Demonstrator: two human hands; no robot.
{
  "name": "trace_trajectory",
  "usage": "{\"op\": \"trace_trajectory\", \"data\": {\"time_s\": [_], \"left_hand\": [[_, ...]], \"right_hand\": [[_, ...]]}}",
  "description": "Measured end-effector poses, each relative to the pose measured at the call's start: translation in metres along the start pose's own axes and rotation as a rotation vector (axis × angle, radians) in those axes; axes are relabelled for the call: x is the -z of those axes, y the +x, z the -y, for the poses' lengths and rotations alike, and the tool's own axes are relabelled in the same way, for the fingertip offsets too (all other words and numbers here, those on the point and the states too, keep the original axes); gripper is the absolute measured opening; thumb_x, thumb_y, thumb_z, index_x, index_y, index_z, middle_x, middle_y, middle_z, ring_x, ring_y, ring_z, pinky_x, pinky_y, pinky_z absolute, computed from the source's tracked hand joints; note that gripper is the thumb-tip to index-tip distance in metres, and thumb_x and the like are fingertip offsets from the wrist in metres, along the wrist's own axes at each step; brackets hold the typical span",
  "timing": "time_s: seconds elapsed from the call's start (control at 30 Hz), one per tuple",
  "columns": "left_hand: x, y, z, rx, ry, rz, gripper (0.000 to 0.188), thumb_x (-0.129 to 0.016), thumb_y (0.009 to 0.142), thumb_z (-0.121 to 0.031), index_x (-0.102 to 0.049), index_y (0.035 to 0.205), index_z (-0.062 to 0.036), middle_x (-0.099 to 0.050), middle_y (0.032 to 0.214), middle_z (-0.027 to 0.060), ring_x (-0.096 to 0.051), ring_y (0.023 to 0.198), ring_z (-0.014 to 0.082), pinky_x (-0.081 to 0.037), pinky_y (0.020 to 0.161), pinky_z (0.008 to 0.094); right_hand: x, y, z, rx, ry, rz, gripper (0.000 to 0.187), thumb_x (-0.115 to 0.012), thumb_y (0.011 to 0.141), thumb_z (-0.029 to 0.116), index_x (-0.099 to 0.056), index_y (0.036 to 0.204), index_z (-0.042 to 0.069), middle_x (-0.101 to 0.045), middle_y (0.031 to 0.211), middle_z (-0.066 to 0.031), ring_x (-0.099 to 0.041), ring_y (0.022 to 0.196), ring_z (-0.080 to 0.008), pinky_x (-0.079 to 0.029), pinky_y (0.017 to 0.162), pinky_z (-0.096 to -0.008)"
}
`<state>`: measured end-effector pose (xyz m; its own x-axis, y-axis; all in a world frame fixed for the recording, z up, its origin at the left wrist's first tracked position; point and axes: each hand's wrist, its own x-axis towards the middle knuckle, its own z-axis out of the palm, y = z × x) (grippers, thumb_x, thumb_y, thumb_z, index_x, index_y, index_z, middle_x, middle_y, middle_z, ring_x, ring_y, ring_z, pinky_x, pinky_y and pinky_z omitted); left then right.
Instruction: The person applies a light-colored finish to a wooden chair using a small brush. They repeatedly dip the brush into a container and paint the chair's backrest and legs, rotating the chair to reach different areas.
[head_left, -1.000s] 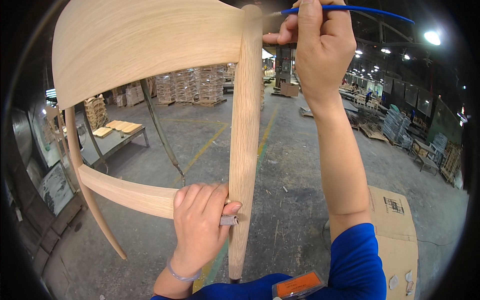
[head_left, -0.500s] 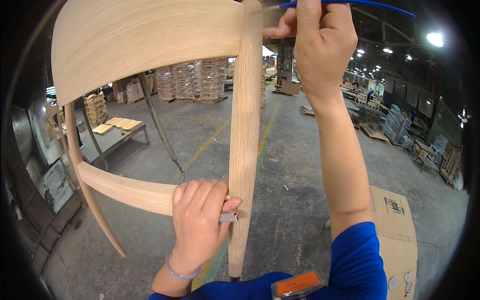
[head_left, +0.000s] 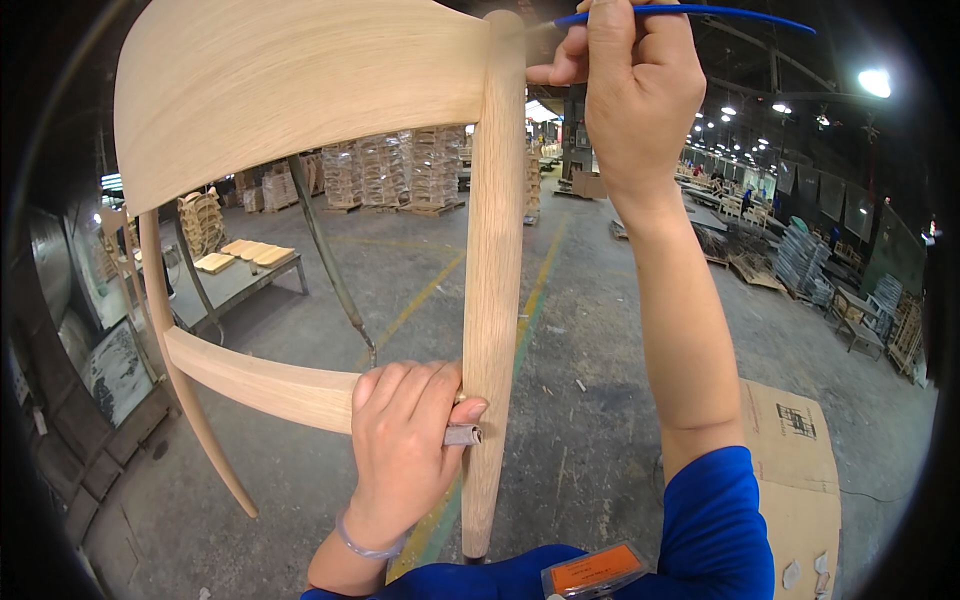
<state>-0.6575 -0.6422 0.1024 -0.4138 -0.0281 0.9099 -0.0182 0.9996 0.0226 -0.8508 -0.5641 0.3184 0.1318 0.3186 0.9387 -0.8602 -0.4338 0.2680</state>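
A bare pale wooden chair frame (head_left: 490,270) fills the left half of the view, with a broad curved back panel (head_left: 300,95) at the top and a lower cross rail (head_left: 262,380). My left hand (head_left: 402,435) is closed round the rail's right end, against the upright post. A small rolled grey-brown piece, like sandpaper (head_left: 463,435), sticks out under its thumb. Raised at the top, my right hand (head_left: 645,100) pinches a thin blue-handled brush (head_left: 740,15). The brush's blurred tip points left to the post's top, near the joint with the panel; whether it touches, I cannot tell.
Flattened cardboard (head_left: 790,470) lies at lower right. Beyond the chair, a low table (head_left: 235,290) carries pale wooden pieces. Wrapped stacks (head_left: 385,170) stand on pallets further back. Grey metal bars (head_left: 330,255) show behind the chair, above a concrete floor (head_left: 590,420) with painted lines.
The chair frame sits slightly lower and further right in view. My right hand and the brush have shifted a little left. Both hands keep their holds.
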Motion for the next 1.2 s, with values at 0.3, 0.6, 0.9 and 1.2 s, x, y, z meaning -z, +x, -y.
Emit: {"op": "trace_trajectory", "data": {"time_s": [0.3, 0.6, 0.9, 1.2], "left_hand": [[-0.001, 0.001, 0.010, -0.001, 0.000, 0.006, 0.026, -0.072, 0.097, -0.026, -0.070, 0.106, -0.0018, -0.069, 0.092, 0.0097, -0.062, 0.087, 0.0272, -0.043, 0.084, 0.0402], [0.001, 0.001, 0.016, 0.021, -0.027, -0.019, 0.027, -0.063, 0.103, -0.027, -0.069, 0.102, -0.0005, -0.067, 0.090, 0.0121, -0.060, 0.085, 0.0315, -0.042, 0.082, 0.0425], [0.006, -0.001, 0.022, 0.030, -0.027, -0.025, 0.022, -0.067, 0.099, -0.022, -0.068, 0.103, -0.0008, -0.067, 0.090, 0.0120, -0.061, 0.086, 0.0317, -0.042, 0.083, 0.0429], [0.009, 0.000, 0.025, 0.045, -0.009, -0.022, 0.018, -0.069, 0.095, -0.017, -0.068, 0.102, -0.0007, -0.067, 0.090, 0.0121, -0.060, 0.084, 0.0320, -0.042, 0.082, 0.0430]], "right_hand": [[-0.009, -0.002, -0.009, 0.002, 0.039, 0.016, 0.016, -0.056, 0.110, 0.009, -0.059, 0.099, -0.002, -0.060, 0.069, -0.0015, -0.061, 0.055, -0.0056, -0.052, 0.051, -0.0222], [-0.017, -0.004, -0.007, -0.045, 0.011, 0.012, 0.017, -0.056, 0.111, 0.010, -0.059, 0.099, -0.001, -0.060, 0.067, -0.0015, -0.061, 0.055, -0.0053, -0.051, 0.051, -0.0219], [-0.023, -0.005, -0.009, -0.077, 0.016, 0.032, 0.017, -0.055, 0.111, 0.011, -0.058, 0.099, 0.000, -0.059, 0.068, -0.0005, -0.061, 0.055, -0.0055, -0.051, 0.051, -0.0224], [-0.031, -0.005, -0.007, -0.171, 0.146, 0.057, 0.016, -0.054, 0.112, 0.012, -0.058, 0.100, 0.001, -0.058, 0.070, -0.0006, -0.060, 0.057, -0.0056, -0.052, 0.053, -0.0226]]}}
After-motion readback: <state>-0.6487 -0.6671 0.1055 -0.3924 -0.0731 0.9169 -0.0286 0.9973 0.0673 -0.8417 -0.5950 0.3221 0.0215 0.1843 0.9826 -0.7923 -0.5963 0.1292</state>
